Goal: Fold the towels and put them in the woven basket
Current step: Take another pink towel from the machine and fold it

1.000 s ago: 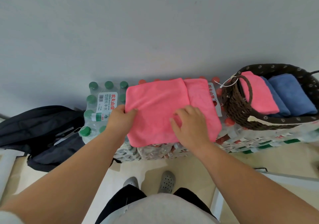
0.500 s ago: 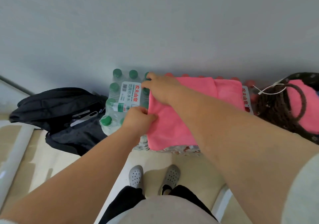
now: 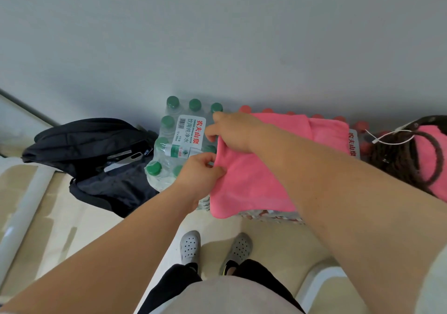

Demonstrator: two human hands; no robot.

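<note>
Folding stage, mid-fold on the pink towel [image 3: 254, 180], spread over the bottle packs [image 3: 183, 134] at frame centre. Pinched on the left edge by the left hand [image 3: 200, 171], fingers curled narrow on the cloth. Gripped at the upper left corner by the right hand [image 3: 232, 132], likewise closed on fabric. Next, probably: carry that edge rightward, align corners, press flat, then transfer to the woven basket [image 3: 399, 163] at the right frame edge.

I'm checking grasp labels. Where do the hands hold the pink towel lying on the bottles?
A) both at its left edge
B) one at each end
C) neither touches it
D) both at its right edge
A: the left hand and right hand both pinch the towel at its left edge, next to the green-capped bottles.
</note>
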